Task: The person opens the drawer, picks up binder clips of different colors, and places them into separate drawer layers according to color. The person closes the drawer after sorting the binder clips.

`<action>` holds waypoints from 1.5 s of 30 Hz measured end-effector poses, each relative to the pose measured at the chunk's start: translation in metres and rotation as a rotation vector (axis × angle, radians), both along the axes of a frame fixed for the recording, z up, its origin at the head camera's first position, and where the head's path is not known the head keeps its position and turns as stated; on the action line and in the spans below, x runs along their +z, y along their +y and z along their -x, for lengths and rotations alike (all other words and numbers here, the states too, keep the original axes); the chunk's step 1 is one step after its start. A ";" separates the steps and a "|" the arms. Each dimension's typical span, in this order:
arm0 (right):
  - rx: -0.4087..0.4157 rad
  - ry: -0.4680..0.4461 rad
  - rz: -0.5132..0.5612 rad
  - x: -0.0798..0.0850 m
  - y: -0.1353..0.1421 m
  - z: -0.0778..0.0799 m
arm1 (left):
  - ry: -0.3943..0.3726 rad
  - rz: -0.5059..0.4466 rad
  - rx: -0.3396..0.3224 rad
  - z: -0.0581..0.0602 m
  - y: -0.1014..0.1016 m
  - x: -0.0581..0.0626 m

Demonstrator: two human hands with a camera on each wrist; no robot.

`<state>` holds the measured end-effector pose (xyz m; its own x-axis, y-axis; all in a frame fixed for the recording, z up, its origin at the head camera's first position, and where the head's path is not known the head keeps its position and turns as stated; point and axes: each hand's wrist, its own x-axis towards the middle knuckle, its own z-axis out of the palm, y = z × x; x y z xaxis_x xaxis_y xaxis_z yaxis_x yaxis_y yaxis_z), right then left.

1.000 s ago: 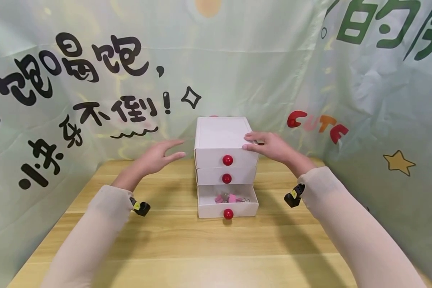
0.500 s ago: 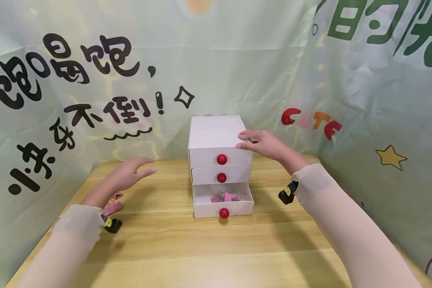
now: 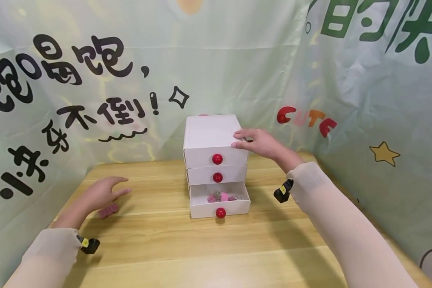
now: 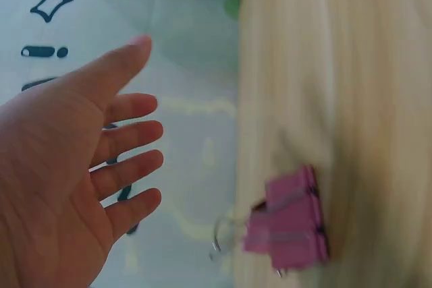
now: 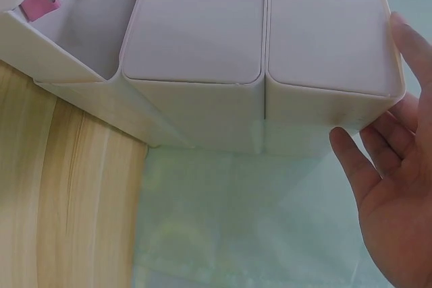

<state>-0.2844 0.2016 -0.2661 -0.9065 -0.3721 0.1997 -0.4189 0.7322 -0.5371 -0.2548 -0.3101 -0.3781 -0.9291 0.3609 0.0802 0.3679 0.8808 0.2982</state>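
My left hand [image 3: 100, 195] hovers over the left of the table with its fingers relaxed and apart, holding nothing. Below it lie pink binder clips [image 3: 109, 211], partly hidden by the hand in the head view; the left wrist view shows the pink clips [image 4: 290, 224] apart from the fingers. My right hand [image 3: 261, 143] rests on the upper right edge of a white three-drawer box [image 3: 212, 132], thumb toward the front. The bottom drawer [image 3: 205, 209] is pulled out and holds more pink binder clips [image 3: 224, 196]. The two upper drawers are closed.
Each drawer has a round red knob [image 3: 221, 213]. The box stands toward the back of a wooden table [image 3: 187, 248]. Behind and beside the table hangs a pale green printed cloth [image 3: 216, 72].
My left hand has moved left and down, away from the box to above the pink clips. The right hand stays on the box, and the head view has shifted slightly.
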 end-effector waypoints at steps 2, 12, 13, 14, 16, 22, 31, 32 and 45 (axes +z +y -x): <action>0.002 0.000 0.000 0.000 -0.001 0.000 | -0.020 -0.010 0.006 -0.005 -0.009 -0.004; 0.009 -0.019 -0.009 -0.002 -0.003 0.001 | 0.126 0.003 -0.016 -0.024 -0.044 -0.031; 0.012 -0.019 -0.013 -0.003 -0.003 0.001 | 0.128 -0.002 -0.011 -0.025 -0.046 -0.033; 0.014 -0.020 -0.015 -0.003 -0.003 0.001 | 0.123 -0.005 -0.009 -0.027 -0.048 -0.035; 0.017 -0.023 -0.017 -0.003 -0.003 0.001 | 0.111 -0.003 -0.003 -0.028 -0.051 -0.040; 0.020 -0.026 0.005 -0.001 -0.003 -0.001 | 0.105 0.002 -0.008 -0.028 -0.054 -0.049; 0.014 -0.028 0.002 -0.001 0.000 -0.001 | 0.071 -0.070 -0.010 -0.020 -0.051 -0.059; 0.012 -0.030 0.004 -0.001 0.001 -0.001 | 0.056 -0.079 -0.005 -0.019 -0.050 -0.059; 0.005 -0.016 0.014 0.000 -0.002 -0.003 | -0.019 -0.067 0.022 -0.015 -0.038 -0.053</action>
<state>-0.2815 0.1996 -0.2661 -0.9077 -0.3739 0.1904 -0.4138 0.7227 -0.5536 -0.2394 -0.3478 -0.4307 -0.9386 0.3343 0.0857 0.3419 0.8664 0.3639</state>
